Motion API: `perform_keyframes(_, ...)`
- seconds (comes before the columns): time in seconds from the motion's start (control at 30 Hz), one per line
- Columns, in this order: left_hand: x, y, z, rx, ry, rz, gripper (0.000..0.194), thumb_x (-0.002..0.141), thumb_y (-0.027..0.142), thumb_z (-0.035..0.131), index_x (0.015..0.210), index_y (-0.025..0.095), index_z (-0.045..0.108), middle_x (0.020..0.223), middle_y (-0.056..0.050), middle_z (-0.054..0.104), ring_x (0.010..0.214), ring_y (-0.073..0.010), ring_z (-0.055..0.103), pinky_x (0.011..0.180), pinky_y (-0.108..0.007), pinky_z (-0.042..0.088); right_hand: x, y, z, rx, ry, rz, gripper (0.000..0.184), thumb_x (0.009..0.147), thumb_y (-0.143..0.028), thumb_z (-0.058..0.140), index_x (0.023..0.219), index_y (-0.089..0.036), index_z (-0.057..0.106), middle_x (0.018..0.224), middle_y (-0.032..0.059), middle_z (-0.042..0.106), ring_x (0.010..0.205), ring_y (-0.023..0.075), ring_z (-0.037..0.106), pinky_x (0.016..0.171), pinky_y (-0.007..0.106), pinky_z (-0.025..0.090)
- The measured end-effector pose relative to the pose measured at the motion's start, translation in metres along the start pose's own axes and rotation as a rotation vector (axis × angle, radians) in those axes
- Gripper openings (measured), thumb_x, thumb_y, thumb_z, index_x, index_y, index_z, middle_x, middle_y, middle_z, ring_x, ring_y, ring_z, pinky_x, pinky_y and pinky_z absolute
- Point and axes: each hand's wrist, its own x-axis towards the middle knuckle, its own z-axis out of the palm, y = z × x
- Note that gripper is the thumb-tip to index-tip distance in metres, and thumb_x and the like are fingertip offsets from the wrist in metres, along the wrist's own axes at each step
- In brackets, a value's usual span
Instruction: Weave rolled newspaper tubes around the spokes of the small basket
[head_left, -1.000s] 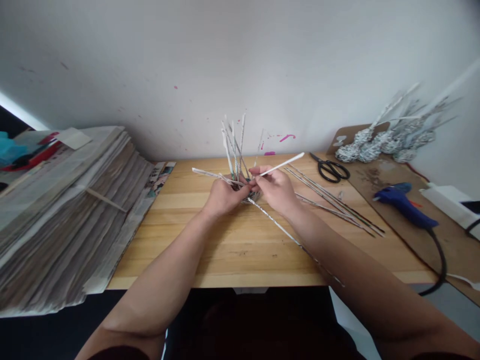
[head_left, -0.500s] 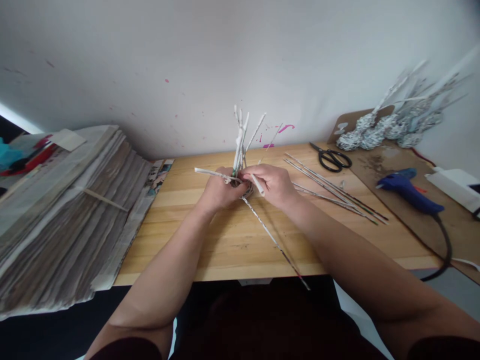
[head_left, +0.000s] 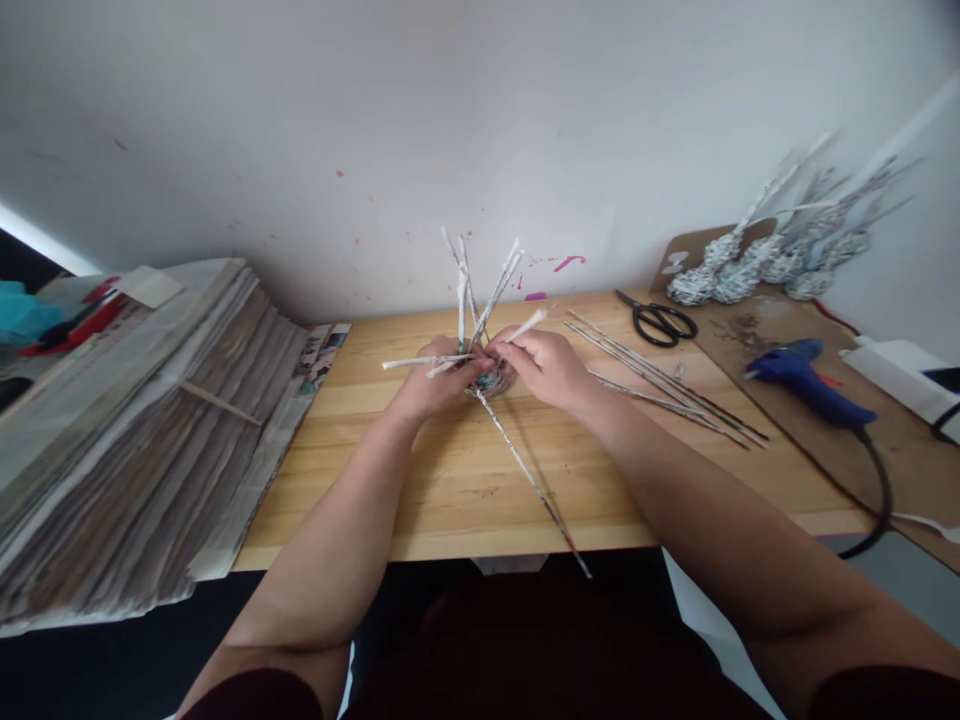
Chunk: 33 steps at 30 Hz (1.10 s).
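A small round weave of rolled paper tubes [head_left: 491, 382] sits between my hands over the wooden table. Several white paper spokes [head_left: 462, 290] stick up and outward from it, and one long speckled tube [head_left: 525, 468] trails toward the table's front edge. My left hand [head_left: 435, 382] is closed around the weave's left side, two spokes lying across its fingers. On the right, my right hand [head_left: 544, 362] pinches a white paper tube [head_left: 529, 326] that points up and right. The fingertips of both hands nearly meet, partly hiding the weave.
Loose paper tubes [head_left: 660, 385] lie right of my hands, near black scissors [head_left: 661, 322]. Farther right, a blue glue gun [head_left: 814, 382] rests on a brown board [head_left: 742, 330], with woven paper pieces [head_left: 724, 270] behind. A tall newspaper stack [head_left: 150, 440] fills the left.
The tube in my right hand has swung from pointing down toward me to pointing up and right. The upright spokes have spread and leaned, and the long trailing tube has shifted left.
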Motion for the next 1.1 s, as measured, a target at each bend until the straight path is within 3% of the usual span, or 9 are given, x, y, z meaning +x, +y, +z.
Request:
perform_keyframes(0.13,-0.001,0.001,-0.003,-0.154,-0.025,-0.038,0.030,0.081,0.045,0.072,0.080,0.015,0.075,0.074,-0.005,0.074,0.067,-0.0157,0.063,0.066,-0.026,0.048,-0.001,-0.002,0.000,-0.035,0.004,-0.008,0.036,0.101,-0.044,0.049,0.085,-0.023,0.073,0.095,0.0021,0.075,0.063,0.0128,0.062,0.066,0.026,0.049)
perform_keyframes(0.3,-0.003,-0.001,-0.001,-0.365,-0.047,-0.111,0.043,0.069,0.052,0.084,0.083,0.012,0.076,0.080,-0.008,0.077,0.071,-0.0176,0.066,0.069,-0.028,0.053,-0.005,-0.004,0.005,-0.026,0.065,0.024,0.032,0.100,-0.045,0.051,0.091,-0.024,0.073,0.086,0.0016,0.073,0.070,0.0157,0.065,0.065,0.026,0.047)
perform_keyframes(0.6,0.000,-0.002,0.001,-0.372,0.007,-0.104,0.043,0.071,0.056,0.080,0.077,0.014,0.071,0.068,-0.003,0.068,0.063,-0.0134,0.059,0.062,-0.025,0.047,-0.007,-0.012,0.002,0.022,0.036,0.103,0.027,0.098,-0.044,0.053,0.086,-0.022,0.063,0.075,0.0010,0.068,0.062,0.0140,0.060,0.060,0.026,0.045)
perform_keyframes(0.7,0.001,-0.002,0.001,-0.376,0.027,-0.119,0.044,0.072,0.057,0.078,0.077,0.014,0.069,0.066,-0.002,0.065,0.063,-0.0136,0.058,0.061,-0.025,0.046,-0.008,-0.016,0.000,0.020,-0.057,0.112,0.014,0.087,-0.034,0.067,0.084,-0.023,0.060,0.072,-0.0021,0.063,0.060,0.0124,0.056,0.058,0.025,0.043)
perform_keyframes(0.8,0.001,-0.002,0.000,-0.373,0.031,-0.118,0.042,0.075,0.056,0.075,0.078,0.014,0.067,0.068,-0.002,0.065,0.065,-0.0144,0.059,0.061,-0.025,0.046,-0.008,-0.018,0.000,-0.036,-0.116,0.132,0.016,0.078,-0.023,0.071,0.085,-0.023,0.058,0.073,-0.0035,0.062,0.062,0.0120,0.056,0.061,0.026,0.045)
perform_keyframes(1.1,-0.001,-0.002,0.005,-0.285,0.034,-0.113,0.028,0.088,0.041,0.063,0.079,0.014,0.066,0.067,0.000,0.062,0.064,-0.0128,0.057,0.062,-0.025,0.044,-0.009,-0.020,0.007,-0.124,-0.074,0.192,0.020,0.075,-0.023,0.070,0.089,-0.024,0.056,0.071,-0.0045,0.059,0.058,0.0121,0.054,0.058,0.028,0.044)
